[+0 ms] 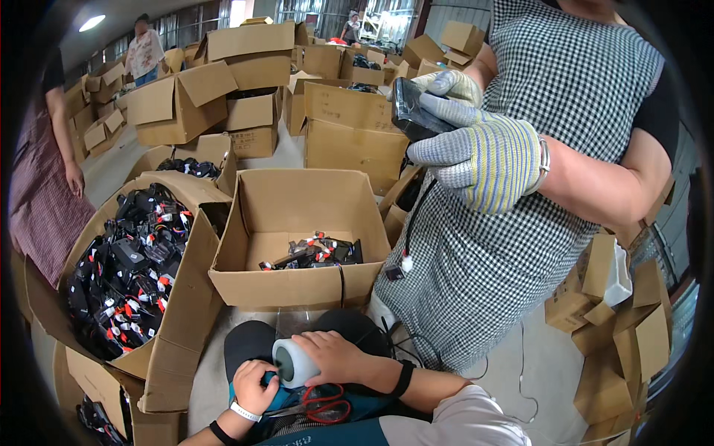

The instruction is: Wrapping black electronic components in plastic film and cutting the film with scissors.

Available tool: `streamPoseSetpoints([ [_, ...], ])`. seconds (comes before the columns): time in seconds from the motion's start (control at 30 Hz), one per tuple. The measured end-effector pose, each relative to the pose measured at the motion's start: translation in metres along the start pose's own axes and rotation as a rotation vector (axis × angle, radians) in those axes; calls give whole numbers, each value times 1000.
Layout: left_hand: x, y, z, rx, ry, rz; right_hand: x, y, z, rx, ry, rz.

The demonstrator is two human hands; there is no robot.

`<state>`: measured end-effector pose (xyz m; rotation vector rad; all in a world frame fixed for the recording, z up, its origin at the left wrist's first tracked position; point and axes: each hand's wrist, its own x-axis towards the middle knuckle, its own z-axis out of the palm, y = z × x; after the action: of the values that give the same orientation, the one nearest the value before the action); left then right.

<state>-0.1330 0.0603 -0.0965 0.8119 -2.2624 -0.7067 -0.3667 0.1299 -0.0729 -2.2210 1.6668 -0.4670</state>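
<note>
Over my lap, my right hand is wrapped round a whitish roll of what looks like clear tape or film. A clear sheet stands up just beyond the roll. My left hand is closed beside the roll's near left end; what its fingers hold, if anything, is hidden. Red-handled scissors lie on my lap, close under my right wrist. To the right, a person in a checked apron stands close by. That person's gloved hands hold a black box-shaped device with a cable hanging down.
An open carton in front of me holds several black devices with red and white connectors. A fuller carton of such devices stands at left. More cartons stack behind and at right. Another person stands at far left.
</note>
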Motion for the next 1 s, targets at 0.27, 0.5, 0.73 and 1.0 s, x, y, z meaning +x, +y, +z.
streamPoseSetpoints([
  [0.27,-11,-16,-7,-9,-1,29,6,-13,13,-16,-2,13],
  [0.5,-14,-28,-12,-3,-5,56,11,-17,27,-47,59,-14],
  [0.73,-13,-34,-7,-6,-14,61,12,-13,30,-79,95,-30],
  [1.0,-14,-37,-6,-9,-4,49,13,-13,34,-30,110,-24],
])
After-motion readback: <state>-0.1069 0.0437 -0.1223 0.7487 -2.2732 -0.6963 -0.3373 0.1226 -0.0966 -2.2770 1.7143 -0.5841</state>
